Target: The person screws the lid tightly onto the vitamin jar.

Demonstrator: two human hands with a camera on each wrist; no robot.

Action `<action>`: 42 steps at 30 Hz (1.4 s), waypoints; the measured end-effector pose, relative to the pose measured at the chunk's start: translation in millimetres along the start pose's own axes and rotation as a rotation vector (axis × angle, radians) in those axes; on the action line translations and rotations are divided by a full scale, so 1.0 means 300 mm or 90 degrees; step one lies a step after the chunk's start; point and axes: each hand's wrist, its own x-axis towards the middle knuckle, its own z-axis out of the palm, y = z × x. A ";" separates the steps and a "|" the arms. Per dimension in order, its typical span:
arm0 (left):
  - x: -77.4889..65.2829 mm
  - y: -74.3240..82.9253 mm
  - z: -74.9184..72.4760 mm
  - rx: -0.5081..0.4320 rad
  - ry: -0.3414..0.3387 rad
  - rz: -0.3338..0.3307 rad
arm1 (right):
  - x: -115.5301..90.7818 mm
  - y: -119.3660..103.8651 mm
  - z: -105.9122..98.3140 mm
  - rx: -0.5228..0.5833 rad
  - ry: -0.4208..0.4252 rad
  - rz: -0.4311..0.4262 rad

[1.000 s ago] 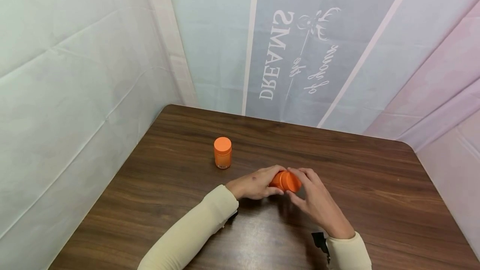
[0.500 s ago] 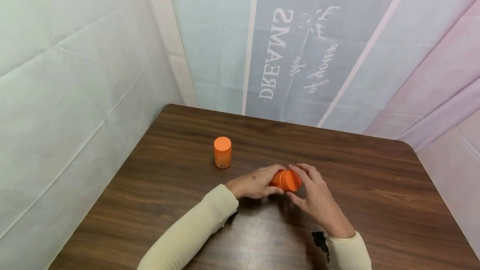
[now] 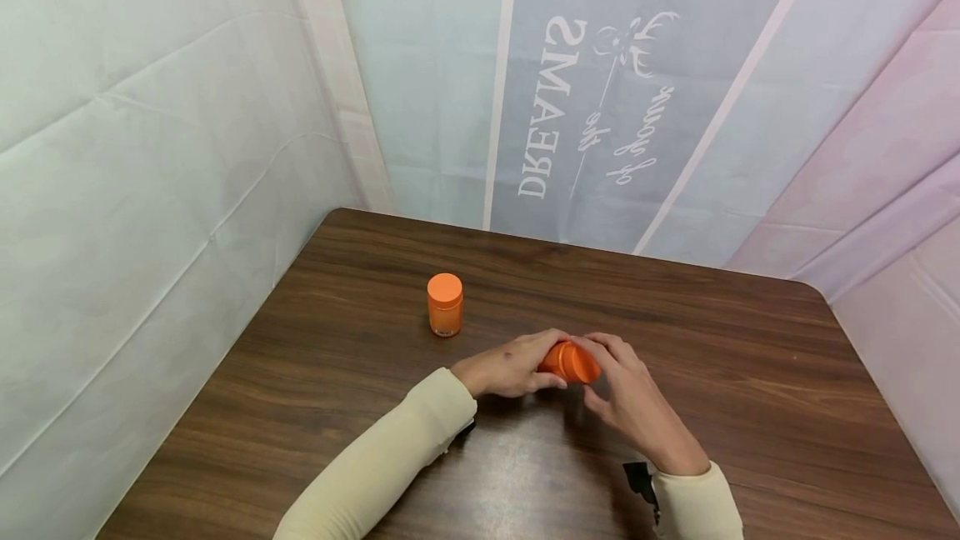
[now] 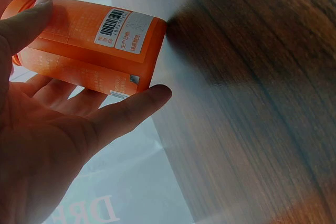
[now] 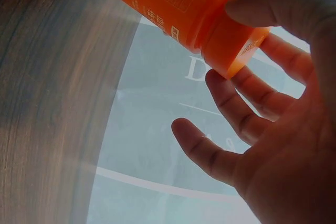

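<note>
An orange plastic bottle (image 3: 557, 362) with printed text and a white barcode label is tilted over the table, its lid toward the right. My left hand (image 3: 512, 367) grips its body, the thumb on the near side. In the left wrist view the bottle's label (image 4: 123, 31) faces the camera, and the index finger stretches along to the base. My right hand (image 3: 636, 394) holds the orange lid (image 5: 231, 43) between thumb and fingertips, with the little finger away from it. A second orange bottle (image 3: 446, 307), capped, stands upright to the left of both hands.
The dark wood-grain table (image 3: 352, 273) has rounded far corners. Printed fabric (image 3: 427, 90) with white lettering hangs behind it, and pale cloth (image 3: 150, 148) closes off the left side.
My right hand's fingers shift around the lid: the fingertips reach further left over it, and the thumb slides down and right. My left hand and the standing bottle stay put.
</note>
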 end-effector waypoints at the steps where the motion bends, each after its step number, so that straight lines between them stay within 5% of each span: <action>1: 0.000 0.000 0.001 0.001 0.000 0.001 | 0.000 0.001 0.001 -0.001 0.002 0.000; 24: 0.008 0.006 -0.021 -0.005 -0.004 -0.004 | 0.016 -0.018 -0.014 0.027 -0.051 0.143; 35: 0.010 0.011 -0.034 -0.005 -0.006 -0.001 | 0.030 -0.005 -0.026 0.003 -0.010 0.044; 42: 0.010 0.015 -0.034 -0.006 -0.006 -0.004 | 0.029 -0.010 -0.027 0.018 -0.027 0.075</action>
